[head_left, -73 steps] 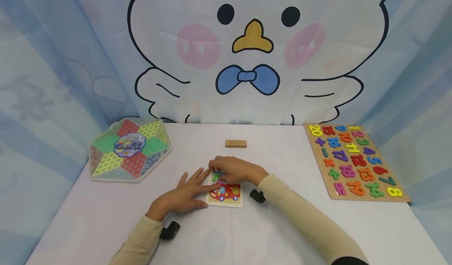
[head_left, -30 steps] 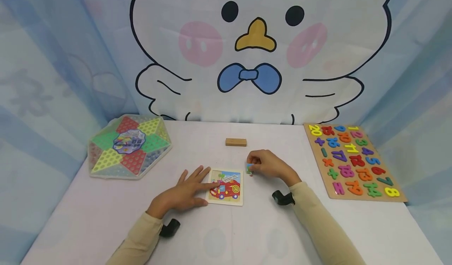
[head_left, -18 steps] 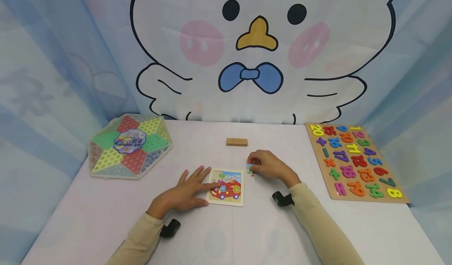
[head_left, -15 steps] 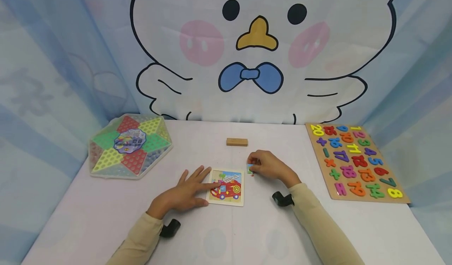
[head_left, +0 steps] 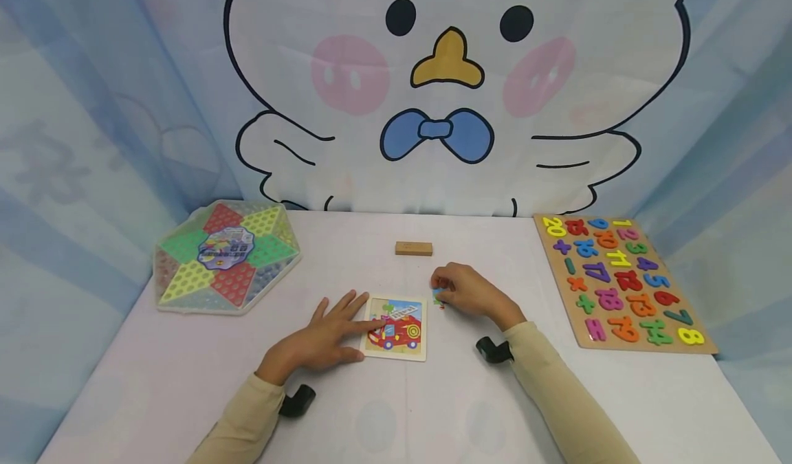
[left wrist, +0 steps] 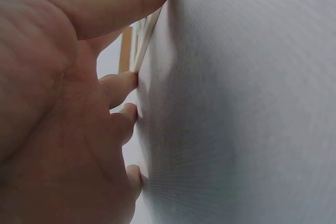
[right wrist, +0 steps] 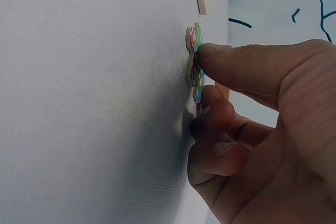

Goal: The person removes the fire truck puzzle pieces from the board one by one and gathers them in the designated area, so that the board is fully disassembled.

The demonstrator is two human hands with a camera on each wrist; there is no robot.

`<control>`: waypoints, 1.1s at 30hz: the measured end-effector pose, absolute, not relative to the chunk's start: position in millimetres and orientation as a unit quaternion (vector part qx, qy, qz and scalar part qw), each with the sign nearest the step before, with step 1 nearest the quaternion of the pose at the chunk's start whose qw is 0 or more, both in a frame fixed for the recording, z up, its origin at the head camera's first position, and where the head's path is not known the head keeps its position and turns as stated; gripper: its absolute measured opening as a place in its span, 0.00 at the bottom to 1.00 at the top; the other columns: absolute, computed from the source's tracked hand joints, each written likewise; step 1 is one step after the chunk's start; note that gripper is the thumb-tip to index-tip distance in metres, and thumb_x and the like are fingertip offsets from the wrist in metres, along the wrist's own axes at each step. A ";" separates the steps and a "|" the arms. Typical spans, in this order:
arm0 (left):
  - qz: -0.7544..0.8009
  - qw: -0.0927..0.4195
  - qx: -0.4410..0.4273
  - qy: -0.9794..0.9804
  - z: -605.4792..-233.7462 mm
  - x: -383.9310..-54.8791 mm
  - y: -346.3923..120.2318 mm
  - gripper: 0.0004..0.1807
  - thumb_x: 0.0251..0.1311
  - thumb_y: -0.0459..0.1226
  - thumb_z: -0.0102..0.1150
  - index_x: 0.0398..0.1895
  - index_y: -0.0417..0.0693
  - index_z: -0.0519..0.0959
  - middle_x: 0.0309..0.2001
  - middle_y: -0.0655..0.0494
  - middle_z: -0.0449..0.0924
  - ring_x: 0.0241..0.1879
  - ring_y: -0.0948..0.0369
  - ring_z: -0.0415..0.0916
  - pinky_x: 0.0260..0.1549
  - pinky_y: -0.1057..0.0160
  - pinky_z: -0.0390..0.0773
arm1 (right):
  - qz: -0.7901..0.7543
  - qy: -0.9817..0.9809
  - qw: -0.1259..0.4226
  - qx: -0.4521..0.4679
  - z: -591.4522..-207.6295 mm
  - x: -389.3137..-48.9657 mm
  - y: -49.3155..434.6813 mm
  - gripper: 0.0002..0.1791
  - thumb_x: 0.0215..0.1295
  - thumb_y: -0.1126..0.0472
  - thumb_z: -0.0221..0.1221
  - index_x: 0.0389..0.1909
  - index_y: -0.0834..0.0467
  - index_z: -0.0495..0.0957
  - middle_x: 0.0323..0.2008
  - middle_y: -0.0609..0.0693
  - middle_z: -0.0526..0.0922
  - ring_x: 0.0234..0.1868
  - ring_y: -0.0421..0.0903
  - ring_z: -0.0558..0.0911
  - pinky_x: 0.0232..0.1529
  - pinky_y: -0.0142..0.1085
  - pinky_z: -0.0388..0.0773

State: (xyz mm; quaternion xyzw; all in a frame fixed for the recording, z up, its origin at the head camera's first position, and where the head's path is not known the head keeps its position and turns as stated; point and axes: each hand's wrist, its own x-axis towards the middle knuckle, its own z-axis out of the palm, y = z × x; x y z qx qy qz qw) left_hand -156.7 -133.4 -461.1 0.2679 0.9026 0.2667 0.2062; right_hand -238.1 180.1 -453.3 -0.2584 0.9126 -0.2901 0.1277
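Note:
A square jigsaw puzzle (head_left: 408, 344) with a red fire truck picture and a pale frame lies mid-table. Over its left side spreads my left hand (head_left: 324, 340), one finger reaching onto the picture and the thumb at the lower left corner. To the puzzle's right, my right hand (head_left: 473, 292) holds a small blue-and-green puzzle piece (right wrist: 198, 90) at the tabletop, fingers curled and thumb on its face. Seen from the right wrist, a second piece (right wrist: 190, 38) with red on it lies under the first, overlapping it.
Behind the puzzle lies a small wooden block (head_left: 414, 249). A hexagonal Chinese checkers set (head_left: 247, 244) is at the back left. A board of colourful numbers (head_left: 625, 285) lies at the right. A printed curtain (head_left: 433, 196) borders the table's back.
My right hand has moved from the puzzle's upper left to its right side, where it has come to the small pieces; there it has barely shifted lately. My left hand stays put.

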 end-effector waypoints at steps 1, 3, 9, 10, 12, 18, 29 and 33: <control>0.267 0.206 0.268 0.903 -461.0 -156.7 -133.4 0.32 0.65 0.40 0.67 0.73 0.59 0.73 0.82 0.43 0.44 0.81 0.44 0.31 0.71 0.31 0.28 | -0.287 0.913 0.127 -0.261 -453.6 -238.6 180.0 0.05 0.67 0.69 0.64 0.41 0.58 0.81 0.37 0.48 0.80 0.40 0.45 0.77 0.45 0.41 0.76; 0.267 0.206 0.268 0.902 -461.1 -156.9 -133.4 0.32 0.65 0.40 0.67 0.73 0.59 0.73 0.82 0.43 0.44 0.81 0.43 0.31 0.71 0.31 0.27 | -0.283 0.914 0.128 -0.261 -453.9 -239.2 180.0 0.05 0.67 0.68 0.64 0.41 0.58 0.81 0.37 0.48 0.80 0.40 0.45 0.77 0.45 0.41 0.76; 0.267 0.202 0.267 0.904 -461.9 -156.2 -133.6 0.32 0.65 0.40 0.67 0.73 0.58 0.73 0.82 0.43 0.44 0.81 0.43 0.32 0.71 0.31 0.27 | -0.280 0.915 0.133 -0.256 -453.1 -238.2 178.7 0.06 0.67 0.68 0.63 0.42 0.58 0.81 0.38 0.49 0.80 0.42 0.47 0.78 0.47 0.44 0.77; 0.267 0.202 0.267 0.904 -462.1 -156.1 -133.7 0.32 0.65 0.40 0.67 0.73 0.59 0.73 0.82 0.43 0.44 0.81 0.43 0.32 0.71 0.31 0.27 | -0.281 0.915 0.134 -0.256 -453.2 -238.3 178.4 0.06 0.68 0.68 0.63 0.43 0.58 0.81 0.38 0.49 0.80 0.42 0.47 0.78 0.47 0.44 0.77; 0.268 0.201 0.267 0.904 -462.5 -155.8 -134.0 0.32 0.65 0.40 0.67 0.73 0.58 0.73 0.82 0.43 0.44 0.81 0.43 0.32 0.71 0.31 0.27 | -0.279 0.914 0.134 -0.260 -453.6 -238.5 178.4 0.06 0.68 0.68 0.63 0.43 0.58 0.81 0.39 0.49 0.80 0.42 0.47 0.78 0.47 0.44 0.77; 0.269 0.193 0.270 0.904 -464.2 -155.5 -134.3 0.32 0.65 0.41 0.67 0.73 0.58 0.73 0.82 0.43 0.45 0.81 0.43 0.32 0.71 0.31 0.28 | -0.278 0.914 0.134 -0.262 -453.8 -238.2 178.6 0.05 0.68 0.68 0.62 0.43 0.58 0.81 0.39 0.50 0.79 0.42 0.48 0.77 0.47 0.45 0.77; 0.260 0.190 0.281 0.904 -463.7 -156.3 -136.3 0.32 0.65 0.42 0.67 0.73 0.59 0.73 0.82 0.42 0.45 0.81 0.42 0.33 0.70 0.28 0.30 | -0.205 0.913 0.116 -0.332 -434.6 -227.9 139.4 0.17 0.68 0.67 0.63 0.57 0.56 0.82 0.52 0.54 0.79 0.48 0.49 0.79 0.52 0.46 0.80; 0.259 0.190 0.290 0.902 -464.0 -156.4 -137.3 0.32 0.66 0.42 0.66 0.74 0.59 0.72 0.82 0.41 0.44 0.80 0.41 0.33 0.69 0.27 0.31 | -0.175 0.896 0.150 -0.381 -432.9 -223.8 122.4 0.19 0.69 0.67 0.63 0.59 0.53 0.82 0.59 0.56 0.77 0.57 0.53 0.76 0.60 0.49 0.77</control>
